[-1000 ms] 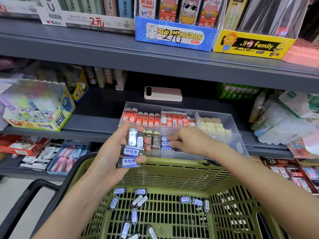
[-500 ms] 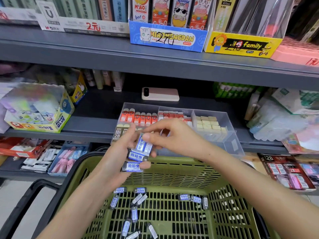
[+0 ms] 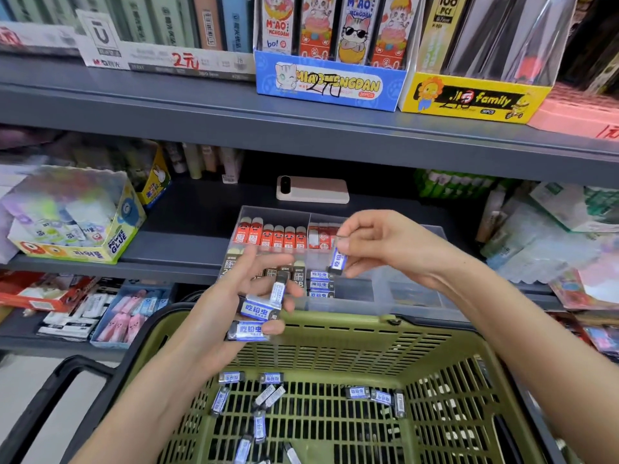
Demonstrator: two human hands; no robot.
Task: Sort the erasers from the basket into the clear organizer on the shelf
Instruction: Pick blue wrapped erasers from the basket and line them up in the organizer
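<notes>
Just above the organizer [image 3: 412, 298], pinching one eraser [image 3: 337, 261] on end in the right hand [image 3: 385, 244] — thumb and fingertips clamped on its upper half — directly over the blue row [image 3: 320, 284] of three matching ones lying in a front compartment. Gripping three spares [image 3: 259, 309] in the left hand [image 3: 221, 313], one upright and two flat under curled fingers, just beside and lower, over the basket [image 3: 351, 331] rim. Judging the sorting as barely begun: only three blue ones sitting in place, one poised above, three waiting in hand, and a dozen or so loose erasers [image 3: 358, 392] lying scattered on the basket floor. Filling the neighbouring compartments: red erasers [image 3: 271, 236] at the back, dark 2B ones [image 3: 298, 274] left of the blue row. Lying behind on the shelf [image 3: 184, 242], well apart from the hands — a phone [image 3: 313, 190].
</notes>
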